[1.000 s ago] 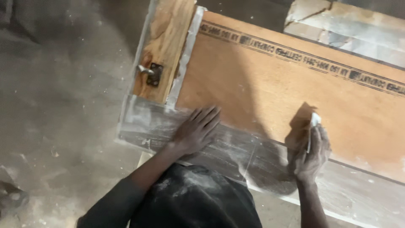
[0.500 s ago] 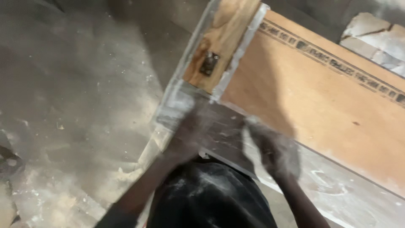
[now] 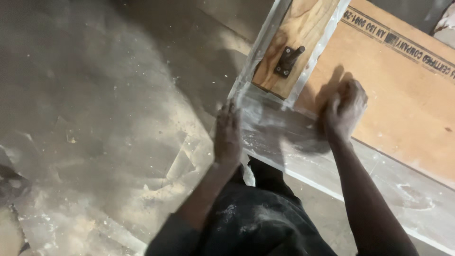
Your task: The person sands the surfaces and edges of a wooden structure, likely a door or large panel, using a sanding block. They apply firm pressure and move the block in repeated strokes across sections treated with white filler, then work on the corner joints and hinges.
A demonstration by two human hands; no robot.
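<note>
A wooden panel lies flat on the floor, with an orange-brown board [image 3: 407,104], a pale wood stile [image 3: 303,33] and a lower rail smeared with white filler [image 3: 284,137]. A dark metal fitting [image 3: 287,60] is screwed to the stile. My left hand [image 3: 227,135] rests flat, fingers straight, on the rail's outer left corner. My right hand [image 3: 343,111] is curled knuckles-up on the board's lower left corner, just above the rail. It is closed over a small piece of sandpaper, which the fingers mostly hide. Motion blurs both hands.
Dusty grey concrete floor [image 3: 95,118] spreads to the left, with white powder and scraps. My dust-covered dark trousers [image 3: 256,223] fill the bottom centre. Pale blocks [image 3: 448,21] show at the top right corner. A dark object [image 3: 12,185] lies at the left edge.
My right hand has slid left along the rail, from the panel's middle to near the stile corner. My left hand has shifted from the rail's face to its outer left edge.
</note>
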